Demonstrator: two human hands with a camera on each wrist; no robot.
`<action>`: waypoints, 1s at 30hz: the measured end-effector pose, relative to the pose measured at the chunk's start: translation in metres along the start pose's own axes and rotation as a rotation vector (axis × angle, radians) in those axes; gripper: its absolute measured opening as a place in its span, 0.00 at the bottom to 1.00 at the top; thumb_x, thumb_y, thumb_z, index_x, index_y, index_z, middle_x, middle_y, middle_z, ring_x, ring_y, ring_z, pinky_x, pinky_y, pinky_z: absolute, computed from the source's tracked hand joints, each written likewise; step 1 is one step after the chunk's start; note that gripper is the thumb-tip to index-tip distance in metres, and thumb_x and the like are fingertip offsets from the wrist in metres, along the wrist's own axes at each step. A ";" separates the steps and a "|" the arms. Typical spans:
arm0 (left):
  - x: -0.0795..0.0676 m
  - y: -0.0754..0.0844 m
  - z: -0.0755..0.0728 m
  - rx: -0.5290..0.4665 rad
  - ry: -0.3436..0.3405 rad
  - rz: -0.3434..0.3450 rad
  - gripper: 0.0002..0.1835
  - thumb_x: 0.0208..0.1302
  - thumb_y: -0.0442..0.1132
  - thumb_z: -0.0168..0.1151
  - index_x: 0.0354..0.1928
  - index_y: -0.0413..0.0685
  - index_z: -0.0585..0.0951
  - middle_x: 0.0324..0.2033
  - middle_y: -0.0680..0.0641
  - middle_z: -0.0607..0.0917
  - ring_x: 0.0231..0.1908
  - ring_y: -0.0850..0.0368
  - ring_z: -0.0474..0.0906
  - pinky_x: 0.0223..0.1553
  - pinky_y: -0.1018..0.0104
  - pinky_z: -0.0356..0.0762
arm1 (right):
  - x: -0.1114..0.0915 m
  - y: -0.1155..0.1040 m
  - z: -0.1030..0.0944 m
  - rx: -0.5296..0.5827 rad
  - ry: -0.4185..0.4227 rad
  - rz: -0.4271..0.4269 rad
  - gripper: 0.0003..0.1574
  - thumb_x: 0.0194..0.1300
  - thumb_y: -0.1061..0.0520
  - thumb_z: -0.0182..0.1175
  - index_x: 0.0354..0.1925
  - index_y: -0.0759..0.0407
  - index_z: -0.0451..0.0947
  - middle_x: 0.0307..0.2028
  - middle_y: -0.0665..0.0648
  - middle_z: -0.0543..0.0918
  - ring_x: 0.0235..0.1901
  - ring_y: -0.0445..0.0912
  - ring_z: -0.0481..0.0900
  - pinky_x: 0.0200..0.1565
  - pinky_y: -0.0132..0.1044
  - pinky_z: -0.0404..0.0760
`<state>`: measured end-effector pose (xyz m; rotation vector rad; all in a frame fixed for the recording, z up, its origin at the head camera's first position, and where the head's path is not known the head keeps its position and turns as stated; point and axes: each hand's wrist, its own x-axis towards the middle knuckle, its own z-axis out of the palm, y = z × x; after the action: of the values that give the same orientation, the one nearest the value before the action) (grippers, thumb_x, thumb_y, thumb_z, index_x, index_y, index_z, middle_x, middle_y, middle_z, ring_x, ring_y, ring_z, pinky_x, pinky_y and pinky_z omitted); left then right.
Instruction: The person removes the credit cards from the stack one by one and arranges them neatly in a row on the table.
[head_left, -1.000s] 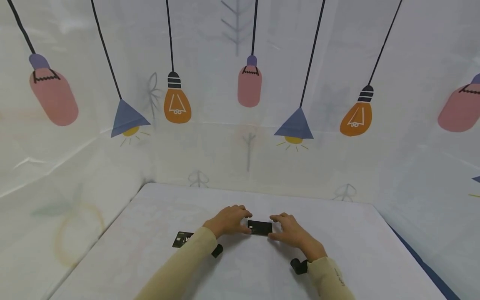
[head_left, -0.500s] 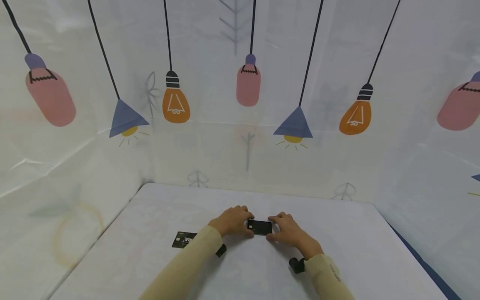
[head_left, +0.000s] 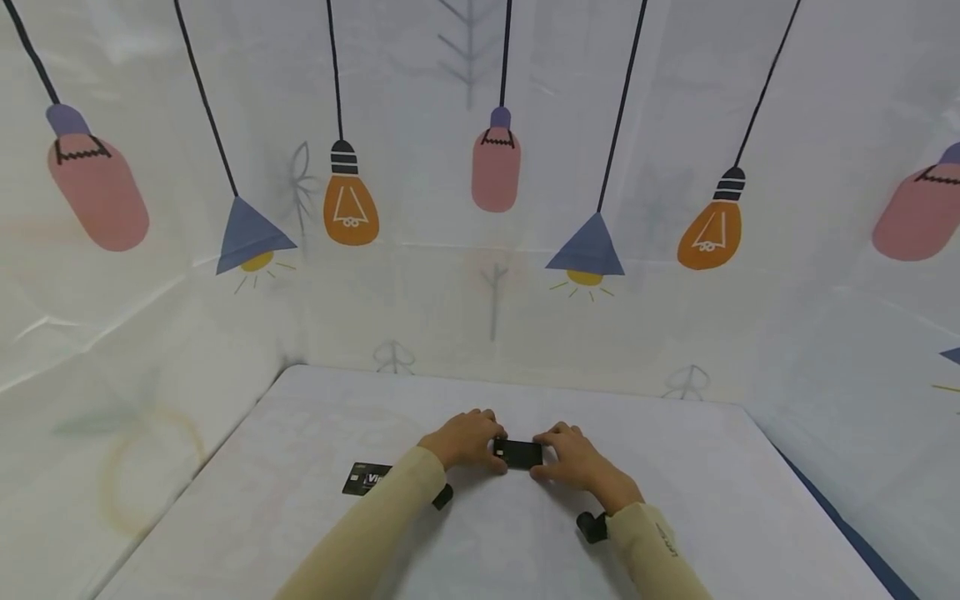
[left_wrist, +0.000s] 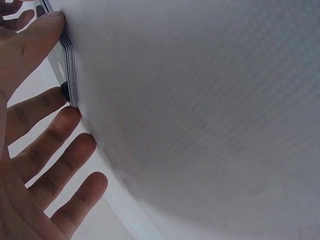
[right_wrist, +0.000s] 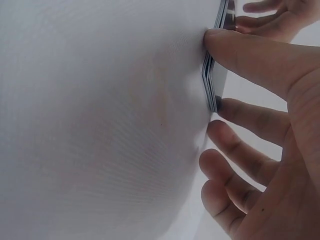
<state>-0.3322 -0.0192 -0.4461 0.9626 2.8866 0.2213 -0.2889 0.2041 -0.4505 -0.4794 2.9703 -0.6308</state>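
A neat stack of black-topped cards (head_left: 519, 454) lies flat near the middle of the white table. The left hand (head_left: 463, 440) pinches its left end, thumb on the near edge and index finger at the far one. At the right end the right hand (head_left: 576, 460) does the same; its other fingers are loosely bent. In the left wrist view the layered edges of the stack (left_wrist: 69, 65) show beside the thumb, and the right wrist view shows the stack (right_wrist: 208, 75) too. Left of the left forearm lies a single black card (head_left: 365, 478) with light lettering, partly hidden by the sleeve.
White cloth covers the table (head_left: 720, 533), whose back edge meets a printed curtain (head_left: 420, 308) with lamp pictures. Curtain also stands at the left and right sides. A small black camera sits on each wrist, such as the right-hand one (head_left: 592, 527).
The left hand has moved slightly right, closing its thumb and index finger onto the stack's left end. The right hand has shifted a little left. The stack and the single card have stayed put.
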 end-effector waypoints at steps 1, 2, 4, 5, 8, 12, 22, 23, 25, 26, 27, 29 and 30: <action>0.000 0.000 0.000 0.002 -0.001 0.002 0.30 0.56 0.62 0.74 0.59 0.58 0.85 0.50 0.54 0.80 0.47 0.59 0.74 0.53 0.61 0.75 | 0.000 0.000 0.000 0.004 0.001 0.004 0.35 0.57 0.48 0.76 0.60 0.60 0.81 0.55 0.60 0.77 0.53 0.53 0.72 0.55 0.54 0.74; 0.001 0.000 0.000 0.004 -0.002 0.003 0.30 0.56 0.62 0.73 0.59 0.58 0.85 0.50 0.55 0.80 0.47 0.59 0.74 0.53 0.61 0.75 | 0.000 0.000 -0.001 0.007 0.001 0.007 0.35 0.57 0.48 0.76 0.60 0.59 0.81 0.55 0.60 0.77 0.53 0.53 0.72 0.55 0.54 0.74; 0.002 -0.001 0.001 0.005 -0.005 0.004 0.30 0.56 0.63 0.74 0.58 0.58 0.85 0.50 0.55 0.80 0.46 0.60 0.74 0.53 0.61 0.75 | -0.001 0.000 0.000 0.013 -0.001 0.010 0.35 0.58 0.48 0.76 0.60 0.59 0.81 0.56 0.60 0.77 0.54 0.53 0.72 0.56 0.54 0.74; 0.003 -0.001 0.001 0.008 -0.009 0.004 0.31 0.56 0.63 0.73 0.59 0.58 0.85 0.50 0.55 0.80 0.46 0.60 0.74 0.53 0.61 0.75 | -0.001 0.000 -0.001 0.015 -0.002 0.011 0.35 0.58 0.47 0.76 0.60 0.59 0.81 0.56 0.60 0.77 0.54 0.53 0.72 0.56 0.54 0.74; 0.004 -0.001 0.000 0.002 -0.016 0.005 0.31 0.56 0.63 0.74 0.58 0.58 0.85 0.48 0.55 0.80 0.45 0.60 0.73 0.52 0.61 0.75 | 0.000 0.001 -0.001 0.018 -0.002 0.005 0.35 0.58 0.47 0.76 0.60 0.59 0.81 0.56 0.60 0.77 0.54 0.53 0.72 0.56 0.54 0.74; 0.005 -0.001 0.000 -0.002 -0.026 0.008 0.30 0.56 0.62 0.74 0.58 0.57 0.85 0.46 0.56 0.80 0.43 0.61 0.73 0.51 0.61 0.74 | 0.000 0.002 0.000 0.023 0.001 0.005 0.34 0.58 0.47 0.76 0.59 0.59 0.81 0.55 0.59 0.77 0.54 0.53 0.72 0.56 0.55 0.74; 0.006 -0.001 -0.002 -0.033 -0.025 0.017 0.29 0.56 0.61 0.74 0.56 0.57 0.85 0.42 0.58 0.78 0.40 0.61 0.71 0.49 0.62 0.74 | 0.002 0.004 -0.001 0.020 0.007 0.003 0.32 0.57 0.48 0.76 0.58 0.58 0.82 0.53 0.57 0.78 0.53 0.53 0.72 0.56 0.56 0.74; 0.006 -0.001 -0.003 -0.036 -0.023 0.016 0.29 0.56 0.61 0.74 0.56 0.57 0.85 0.42 0.58 0.78 0.40 0.61 0.71 0.49 0.62 0.74 | 0.002 0.004 -0.001 0.018 0.007 0.004 0.32 0.58 0.48 0.76 0.58 0.58 0.81 0.53 0.57 0.78 0.53 0.53 0.72 0.56 0.56 0.74; 0.005 0.000 -0.004 -0.037 -0.022 0.016 0.29 0.56 0.61 0.74 0.57 0.57 0.85 0.42 0.57 0.78 0.40 0.61 0.71 0.49 0.62 0.74 | 0.003 0.005 -0.002 0.016 0.005 0.009 0.32 0.58 0.47 0.76 0.58 0.57 0.81 0.53 0.57 0.78 0.53 0.53 0.72 0.57 0.56 0.73; 0.004 0.000 -0.004 -0.037 -0.022 0.016 0.29 0.56 0.61 0.74 0.57 0.57 0.85 0.42 0.57 0.78 0.40 0.61 0.71 0.49 0.62 0.74 | 0.003 0.005 -0.002 0.013 0.003 0.005 0.32 0.58 0.47 0.76 0.57 0.58 0.81 0.53 0.58 0.78 0.53 0.53 0.72 0.56 0.56 0.73; 0.004 0.001 -0.004 -0.037 -0.022 0.016 0.29 0.56 0.61 0.74 0.57 0.57 0.85 0.42 0.57 0.78 0.40 0.61 0.71 0.49 0.62 0.74 | 0.003 0.005 -0.002 0.012 0.001 0.012 0.32 0.58 0.47 0.76 0.57 0.57 0.81 0.54 0.57 0.78 0.54 0.53 0.72 0.57 0.56 0.73; 0.003 0.001 -0.004 -0.035 -0.021 0.015 0.28 0.56 0.61 0.74 0.56 0.57 0.85 0.42 0.58 0.78 0.40 0.61 0.71 0.49 0.62 0.74 | 0.003 0.004 -0.001 0.017 -0.002 0.026 0.32 0.58 0.47 0.76 0.58 0.57 0.81 0.54 0.57 0.78 0.55 0.53 0.72 0.58 0.56 0.73; 0.003 0.001 -0.005 -0.032 -0.021 0.017 0.29 0.56 0.61 0.74 0.56 0.57 0.85 0.42 0.58 0.78 0.40 0.61 0.71 0.49 0.62 0.74 | 0.003 0.004 -0.001 0.019 -0.002 0.031 0.32 0.57 0.47 0.76 0.57 0.57 0.81 0.54 0.57 0.78 0.55 0.53 0.72 0.58 0.56 0.73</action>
<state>-0.3350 -0.0173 -0.4416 0.9780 2.8478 0.2555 -0.2932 0.2071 -0.4517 -0.4320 2.9610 -0.6544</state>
